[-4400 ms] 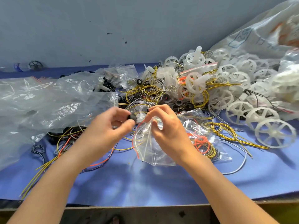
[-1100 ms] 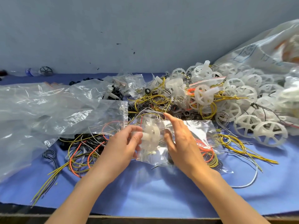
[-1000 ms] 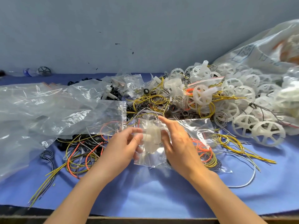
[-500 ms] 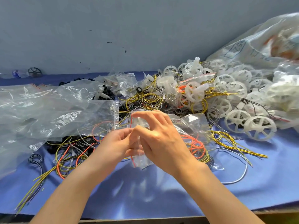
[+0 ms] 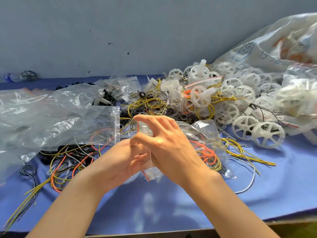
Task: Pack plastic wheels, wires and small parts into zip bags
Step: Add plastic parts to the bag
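Btwn the fingers: small clear red-striped zip bag (image 5: 145, 128), left hand (image 5: 123, 160) gripping it low, right hand (image 5: 169, 146) pinching its top; contents too blurred to tell. Just right of fingers, clear plastic bag (image 5: 204, 127) w/ orange & yellow wire coils (image 5: 208, 154) inside.

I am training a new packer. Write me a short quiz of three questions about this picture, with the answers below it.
1. True or false: the left hand and the right hand both hold the zip bag.
2. Where does the pile of white wheels lie?
A. to the right of the hands
B. to the left of the hands
C. inside the zip bag
3. Short answer: which hand lies on top of the other?

Key: 1 true; 2 A; 3 the right hand.
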Demonstrator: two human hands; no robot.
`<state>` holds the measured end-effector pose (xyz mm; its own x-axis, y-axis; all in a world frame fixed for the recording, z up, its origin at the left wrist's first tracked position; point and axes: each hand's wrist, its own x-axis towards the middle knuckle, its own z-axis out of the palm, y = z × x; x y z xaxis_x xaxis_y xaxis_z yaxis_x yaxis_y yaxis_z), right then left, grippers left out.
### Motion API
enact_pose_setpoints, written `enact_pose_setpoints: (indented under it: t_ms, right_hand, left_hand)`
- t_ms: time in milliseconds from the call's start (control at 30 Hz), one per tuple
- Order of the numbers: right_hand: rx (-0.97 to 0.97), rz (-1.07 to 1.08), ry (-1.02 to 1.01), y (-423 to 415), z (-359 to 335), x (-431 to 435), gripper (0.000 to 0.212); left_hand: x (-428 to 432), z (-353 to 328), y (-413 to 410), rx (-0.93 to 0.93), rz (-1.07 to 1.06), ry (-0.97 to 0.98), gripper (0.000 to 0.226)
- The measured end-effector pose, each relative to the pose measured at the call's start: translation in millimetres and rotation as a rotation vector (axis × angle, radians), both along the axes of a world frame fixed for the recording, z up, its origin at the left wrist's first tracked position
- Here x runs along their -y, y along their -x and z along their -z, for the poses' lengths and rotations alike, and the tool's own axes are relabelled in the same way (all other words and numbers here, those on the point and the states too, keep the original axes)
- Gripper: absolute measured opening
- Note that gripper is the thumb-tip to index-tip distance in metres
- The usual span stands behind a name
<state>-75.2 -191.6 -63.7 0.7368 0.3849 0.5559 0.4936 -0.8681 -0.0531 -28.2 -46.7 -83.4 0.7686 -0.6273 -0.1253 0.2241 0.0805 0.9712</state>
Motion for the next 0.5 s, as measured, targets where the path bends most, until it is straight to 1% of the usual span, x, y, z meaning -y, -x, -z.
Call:
enact_pose_setpoints:
  t_ms: [100, 200, 233, 367, 500]
  right_hand:
    - [0.000, 0.046, 0.028, 1, -4, 1, 0.025]
    - [0.039, 0.063, -0.008, 3, -5, 2, 0.018]
    - [0.048, 0.056, -0.022, 3, -5, 2, 0.016]
    - [0.068, 0.025, -0.054, 5, -5, -2, 0.015]
    - [0.087, -0.019, -0.124, 6, -2, -8, 0.016]
  left_hand:
    - [1, 0, 0, -0.043, -0.008, 0.001, 0.023]
    - [-2, 1, 0, -0.052, 0.005, 0.005, 0.037]
    - [-2, 2, 0, -0.056, 0.003, 0.006, 0.039]
    - [1, 5, -3, -0.058, 0.014, 0.067, 0.020]
    - [11, 8, -1, -0.036, 0.086, 0.168, 0.031]
